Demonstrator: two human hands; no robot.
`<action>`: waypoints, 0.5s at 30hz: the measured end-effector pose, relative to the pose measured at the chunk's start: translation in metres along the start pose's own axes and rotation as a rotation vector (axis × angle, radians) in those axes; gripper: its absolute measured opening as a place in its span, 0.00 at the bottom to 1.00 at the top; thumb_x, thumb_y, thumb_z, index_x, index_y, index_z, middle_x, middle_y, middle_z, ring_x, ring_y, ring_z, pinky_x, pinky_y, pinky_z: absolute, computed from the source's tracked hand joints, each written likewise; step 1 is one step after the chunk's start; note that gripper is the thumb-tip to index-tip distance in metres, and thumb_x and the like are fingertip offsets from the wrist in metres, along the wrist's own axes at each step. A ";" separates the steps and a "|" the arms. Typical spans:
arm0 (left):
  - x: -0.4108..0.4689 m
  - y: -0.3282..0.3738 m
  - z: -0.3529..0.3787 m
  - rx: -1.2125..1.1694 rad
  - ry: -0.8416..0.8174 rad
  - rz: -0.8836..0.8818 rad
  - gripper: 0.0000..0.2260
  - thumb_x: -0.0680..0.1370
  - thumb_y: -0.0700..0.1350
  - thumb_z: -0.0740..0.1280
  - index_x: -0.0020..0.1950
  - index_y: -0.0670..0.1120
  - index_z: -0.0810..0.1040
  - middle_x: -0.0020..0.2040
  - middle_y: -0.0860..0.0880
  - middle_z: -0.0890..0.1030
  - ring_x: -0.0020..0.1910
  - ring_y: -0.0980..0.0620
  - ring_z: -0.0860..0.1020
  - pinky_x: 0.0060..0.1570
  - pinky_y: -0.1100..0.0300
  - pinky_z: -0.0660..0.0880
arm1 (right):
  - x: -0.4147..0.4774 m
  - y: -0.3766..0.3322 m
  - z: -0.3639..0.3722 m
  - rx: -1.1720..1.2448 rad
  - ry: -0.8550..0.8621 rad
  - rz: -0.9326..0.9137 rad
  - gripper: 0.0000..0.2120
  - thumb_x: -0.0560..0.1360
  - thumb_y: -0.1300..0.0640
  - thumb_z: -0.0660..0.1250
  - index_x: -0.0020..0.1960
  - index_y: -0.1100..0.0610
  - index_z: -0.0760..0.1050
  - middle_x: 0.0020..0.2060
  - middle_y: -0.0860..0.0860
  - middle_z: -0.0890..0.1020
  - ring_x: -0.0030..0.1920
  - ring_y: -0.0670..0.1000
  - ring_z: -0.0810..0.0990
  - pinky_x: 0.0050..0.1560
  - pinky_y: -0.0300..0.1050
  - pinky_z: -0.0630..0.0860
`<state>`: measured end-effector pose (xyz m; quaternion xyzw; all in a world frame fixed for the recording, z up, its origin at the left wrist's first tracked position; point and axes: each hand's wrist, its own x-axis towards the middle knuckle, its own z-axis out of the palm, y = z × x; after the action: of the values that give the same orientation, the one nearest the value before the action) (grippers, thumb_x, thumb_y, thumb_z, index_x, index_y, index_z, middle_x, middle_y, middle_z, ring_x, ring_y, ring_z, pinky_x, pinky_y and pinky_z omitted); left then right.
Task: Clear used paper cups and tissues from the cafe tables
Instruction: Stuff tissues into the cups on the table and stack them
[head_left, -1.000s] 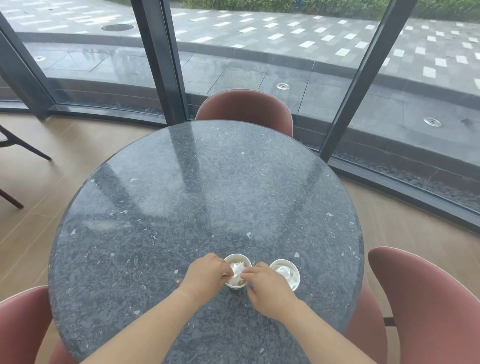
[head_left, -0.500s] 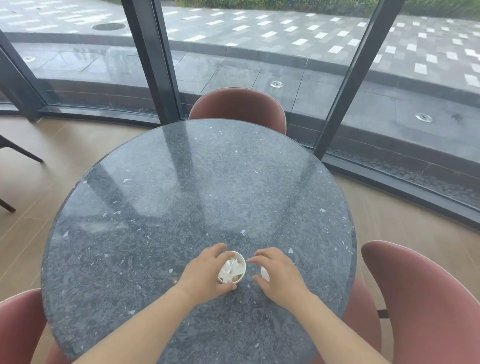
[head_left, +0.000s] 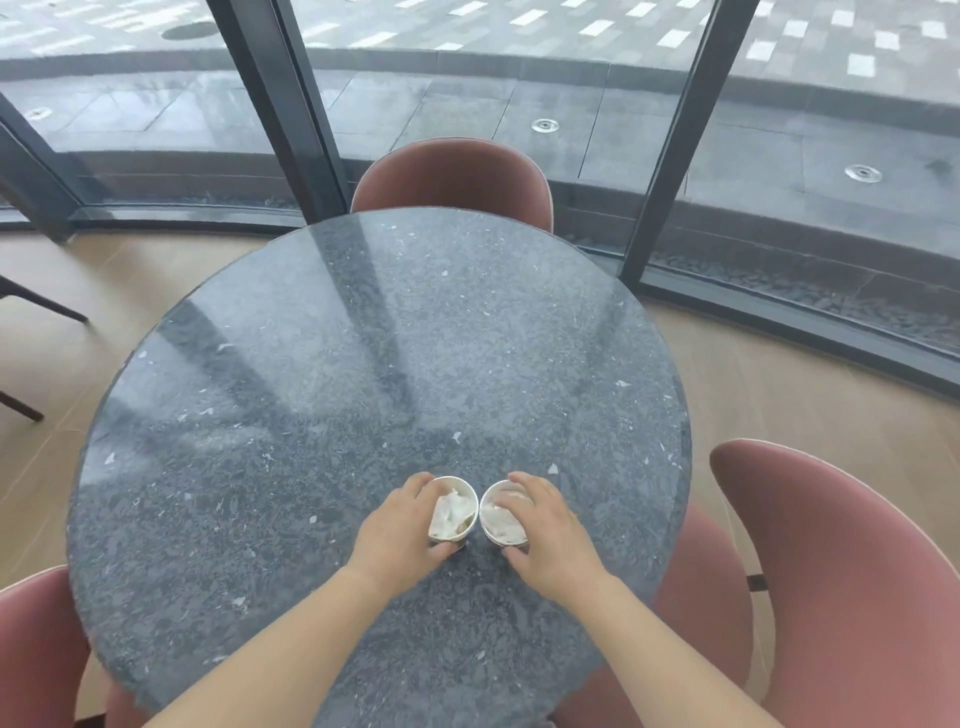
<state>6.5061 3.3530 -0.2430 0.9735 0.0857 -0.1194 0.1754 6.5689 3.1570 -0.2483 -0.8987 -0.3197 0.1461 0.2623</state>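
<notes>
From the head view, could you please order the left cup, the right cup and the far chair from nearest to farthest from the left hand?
1. Left cup: in the left hand's grasp.
2. Right cup: just right of it, in the right hand.
3. Far chair: across the table, by the window.

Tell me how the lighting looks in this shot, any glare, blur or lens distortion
Head view: daylight from the windows puts pale glare across the polished table, with dark reflected bands of the window frames. The wide-angle lens bends those frames and the floor edge. Focus is slightly soft; the left hand and right hand on the two paper cups cast only faint shadows.
</notes>
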 end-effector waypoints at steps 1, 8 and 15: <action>0.000 0.001 0.003 0.003 0.010 -0.011 0.26 0.72 0.57 0.68 0.67 0.53 0.64 0.71 0.53 0.63 0.66 0.51 0.67 0.55 0.55 0.74 | -0.002 0.002 0.001 0.006 0.016 -0.005 0.21 0.72 0.58 0.66 0.64 0.51 0.70 0.72 0.51 0.61 0.72 0.51 0.57 0.67 0.49 0.65; -0.005 0.006 -0.002 0.218 0.114 0.255 0.17 0.63 0.45 0.79 0.48 0.50 0.80 0.51 0.51 0.81 0.48 0.48 0.80 0.40 0.56 0.77 | -0.018 -0.003 0.007 -0.184 0.154 -0.057 0.16 0.57 0.65 0.77 0.43 0.55 0.80 0.52 0.53 0.80 0.53 0.57 0.79 0.44 0.50 0.76; -0.001 -0.001 -0.003 0.338 -0.016 0.281 0.10 0.76 0.41 0.63 0.55 0.51 0.76 0.49 0.52 0.79 0.51 0.47 0.77 0.43 0.54 0.69 | -0.024 -0.013 0.006 -0.262 0.070 0.089 0.08 0.73 0.66 0.61 0.48 0.59 0.75 0.52 0.53 0.77 0.53 0.57 0.72 0.48 0.50 0.68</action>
<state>6.5058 3.3547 -0.2399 0.9904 -0.0735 -0.1140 0.0256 6.5412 3.1524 -0.2438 -0.9430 -0.2866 0.0832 0.1472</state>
